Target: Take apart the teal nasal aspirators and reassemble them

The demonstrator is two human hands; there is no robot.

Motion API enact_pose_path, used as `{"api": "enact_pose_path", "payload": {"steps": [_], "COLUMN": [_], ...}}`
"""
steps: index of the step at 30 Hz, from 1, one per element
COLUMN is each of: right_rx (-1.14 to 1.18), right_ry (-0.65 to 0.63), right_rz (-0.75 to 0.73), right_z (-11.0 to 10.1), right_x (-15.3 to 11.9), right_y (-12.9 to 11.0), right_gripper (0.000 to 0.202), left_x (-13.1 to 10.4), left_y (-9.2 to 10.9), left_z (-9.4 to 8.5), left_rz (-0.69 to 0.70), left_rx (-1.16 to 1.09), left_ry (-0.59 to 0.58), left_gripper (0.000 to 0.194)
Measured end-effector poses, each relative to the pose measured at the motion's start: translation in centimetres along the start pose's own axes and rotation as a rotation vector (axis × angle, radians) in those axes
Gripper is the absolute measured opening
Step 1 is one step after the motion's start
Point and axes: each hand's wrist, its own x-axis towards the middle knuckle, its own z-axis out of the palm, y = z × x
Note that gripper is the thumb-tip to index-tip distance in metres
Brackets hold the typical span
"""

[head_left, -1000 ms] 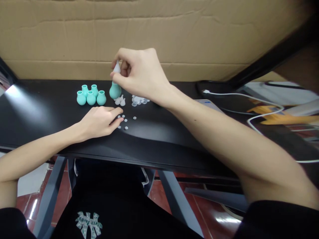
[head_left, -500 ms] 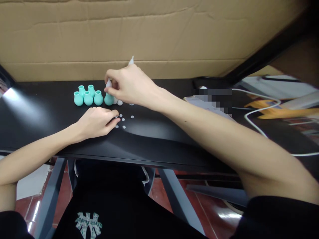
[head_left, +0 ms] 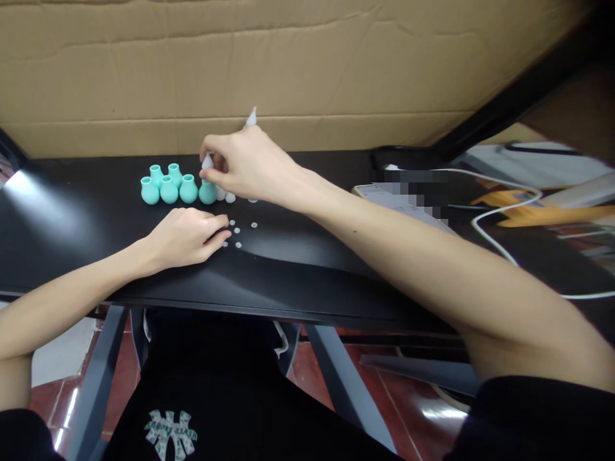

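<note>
Several teal round pots [head_left: 168, 190] with flared necks stand grouped on the black table [head_left: 298, 282]. My right hand [head_left: 250, 160] pinches a white pointed piece [head_left: 207, 162] at the mouth of the rightmost pot [head_left: 208, 191]. Behind that hand another white pointed piece [head_left: 252, 118] sticks up. My left hand [head_left: 189, 237] rests on the table in front of the pots, thumb and forefinger near each other beside small white discs [head_left: 237, 230]; whether anything is between its fingertips is too small to tell.
Cardboard [head_left: 240, 70] stands behind the table. Right of my right forearm lie a phone-like device [head_left: 403, 203], partly blurred out, a white cable [head_left: 494, 243] and a yellow-orange item [head_left: 538, 216]. White rounded pieces [head_left: 230, 198] sit under my right hand.
</note>
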Motion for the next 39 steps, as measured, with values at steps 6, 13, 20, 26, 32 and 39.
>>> {"api": "enact_pose_path", "payload": {"steps": [6, 13, 20, 26, 32, 39], "right_rx": [0.012, 0.091, 0.006, 0.014, -0.095, -0.163], "right_ry": [0.106, 0.096, 0.09, 0.095, -0.049, -0.135], "right_rz": [0.03, 0.087, 0.074, 0.068, 0.128, 0.144], "right_z": [0.9, 1.1, 0.9, 0.7, -0.7, -1.7], "right_x": [0.1, 0.2, 0.2, 0.2, -0.1, -0.2], "right_y": [0.8, 1.0, 0.6, 0.6, -0.9, -2.6], "right_gripper": [0.02, 0.027, 0.022, 0.02, 0.006, 0.012], "left_x": [-0.1, -0.1, -0.1, -0.1, 0.0, 0.0], "left_y": [-0.2, -0.1, -0.1, -0.1, 0.0, -0.1], "left_z": [0.0, 0.1, -0.1, -0.3, -0.5, -0.5], "left_rz": [0.027, 0.025, 0.028, 0.025, 0.053, 0.046], "left_rx": [-0.02, 0.0, 0.007, 0.017, 0.052, 0.043], "left_ry": [-0.022, -0.027, -0.037, -0.065, -0.118, -0.119], "left_gripper": [0.03, 0.03, 0.031, 0.029, 0.031, 0.033]}}
